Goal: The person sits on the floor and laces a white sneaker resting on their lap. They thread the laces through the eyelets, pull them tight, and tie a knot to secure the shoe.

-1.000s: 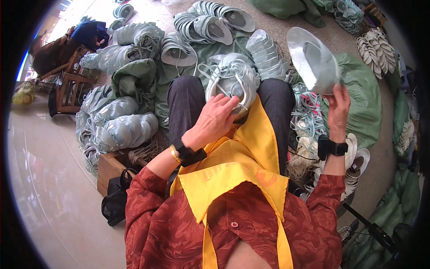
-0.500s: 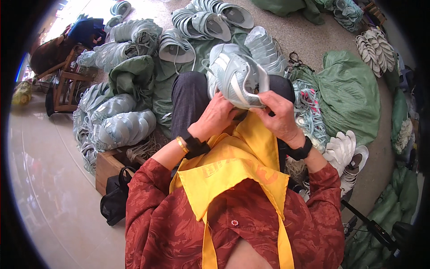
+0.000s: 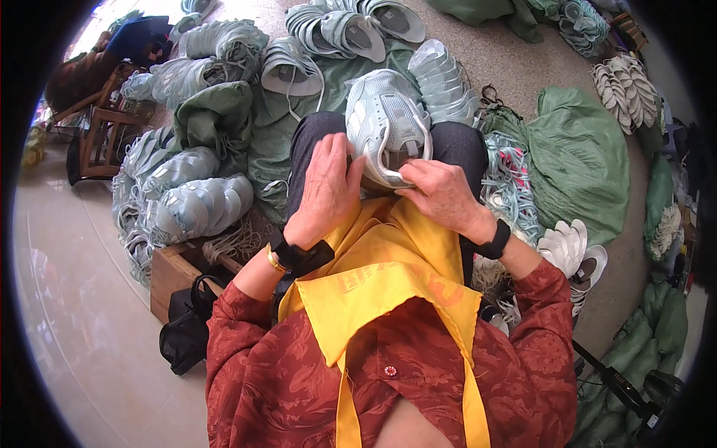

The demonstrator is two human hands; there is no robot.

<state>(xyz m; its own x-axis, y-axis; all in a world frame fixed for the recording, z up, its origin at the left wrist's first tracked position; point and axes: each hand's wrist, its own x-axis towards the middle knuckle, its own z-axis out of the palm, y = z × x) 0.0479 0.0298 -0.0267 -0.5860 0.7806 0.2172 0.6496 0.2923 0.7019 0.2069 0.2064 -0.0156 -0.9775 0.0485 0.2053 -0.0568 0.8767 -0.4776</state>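
A pale grey-blue and white shoe upper [image 3: 384,113] rests between my knees, its toe pointing away and its collar opening toward me. My right hand [image 3: 446,196] grips the heel edge of the collar, with thumb and fingertips pressed together there. Along the upper's left side is my left hand [image 3: 327,179], its fingers stretched out and its thumb apart, near or touching the side. A yellow apron [image 3: 388,284] covers my lap just below. Whatever lies under the upper is hidden.
Stacks of similar uppers lie ahead [image 3: 328,33] and to the left [image 3: 198,205]. Bundled pale laces [image 3: 515,187] sit by my right knee, beside a green sack [image 3: 579,157]. A wooden box [image 3: 172,276] stands at lower left, with a black bag [image 3: 187,328] by it.
The upper has turned from a sideways tilt to lie with its lacing side up. My left hand has let go of its underside and moved left; my right hand has shifted slightly left along the heel edge.
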